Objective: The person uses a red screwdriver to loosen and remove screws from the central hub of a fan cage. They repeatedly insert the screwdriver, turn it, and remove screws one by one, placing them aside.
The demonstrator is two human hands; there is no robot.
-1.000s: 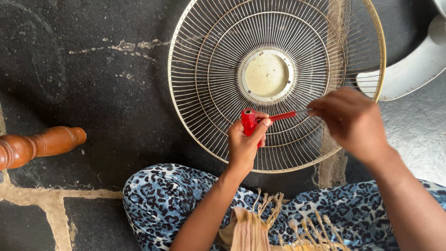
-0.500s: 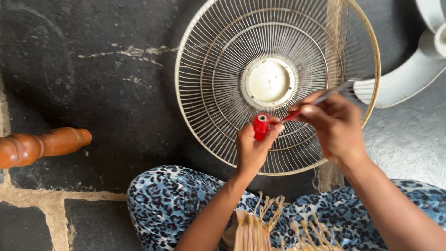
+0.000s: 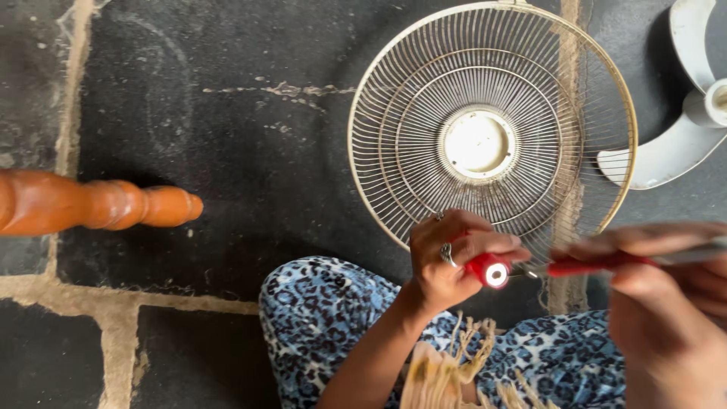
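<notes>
Red plastic marks the two things in hand: the left hand (image 3: 447,261) is wrapped around a small red spool (image 3: 488,270), thumb and fingers closed on its barrel, its white end facing the camera, while the right hand (image 3: 666,303) pinches a thin red-handled tool (image 3: 606,263) — blurred, so whether it is a brush or a small driver I cannot say. Both sit just above the lap, in front of the near rim of the fan guard (image 3: 394,197). The spool looks light and hard, smooth enough to slip, so the grip around its middle suits it; the tool is slim and stiff, best held near the handle. The guard — thin wire, dusty, probably springy and easy to bend — lies flat on the dark stone floor (image 3: 227,151), with its hub cap (image 3: 478,144) the firmest part. A fan blade (image 3: 666,151) lies close on the right, a wooden leg (image 3: 98,203) well apart on the left, leaving open floor between.
</notes>
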